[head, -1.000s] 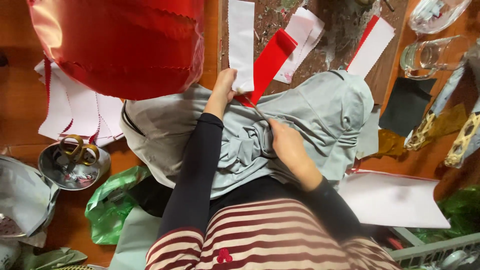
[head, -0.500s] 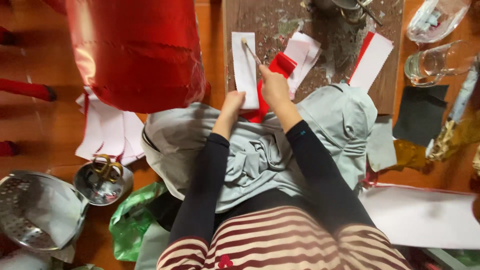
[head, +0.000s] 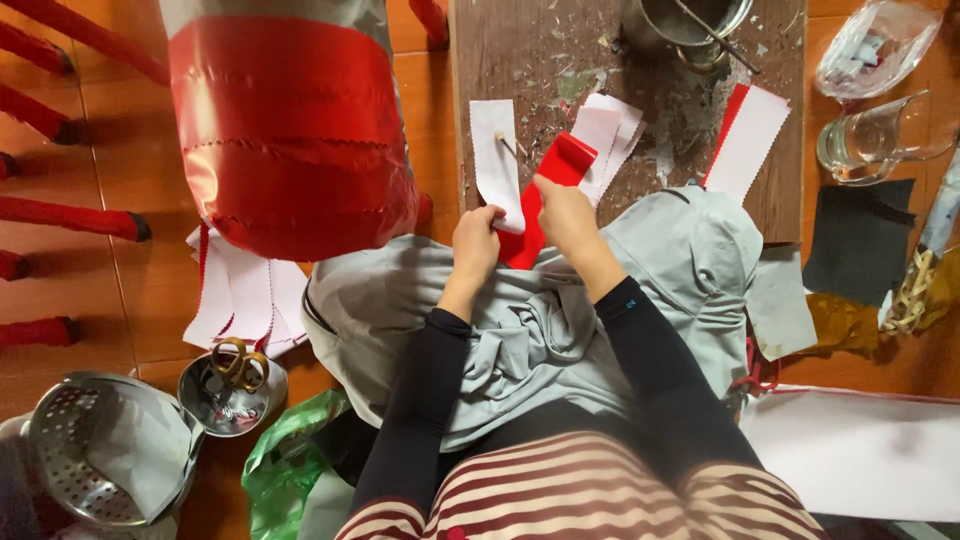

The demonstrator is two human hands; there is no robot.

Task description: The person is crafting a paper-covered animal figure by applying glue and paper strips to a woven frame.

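- White paper strip [head: 495, 160] with zigzag edges lies flat on a worn wooden board, which serves as the counter [head: 560, 50], with a red strip [head: 545, 195] just beside it on the right.
- Left hand [head: 475, 245] pinches the near end of the white strip with closed fingers, pinning it down.
- Right hand [head: 560, 205] rests on the red strip and grips a thin stick or brush [head: 510, 145]; its tip touches the white strip.
- Judging by this, the step in hand is spreading something, likely paste, along the white strip; the next move seems to call for keeping the strip flat while working the stick along its length.
- One metal pot [head: 685, 25] stands at the far edge of the counter with a rod in it.
- Two more piles of red-and-white strips lie on the counter to the right; another pile [head: 245, 295] lies on the floor at left.
- One large cylinder [head: 290, 140] wrapped in red bands stands at left.
- One pair of scissors [head: 238, 365] sits in a small metal bowl; one metal colander [head: 95, 460] is nearby.
- Grey cloth [head: 560, 330] covers the person's lap.
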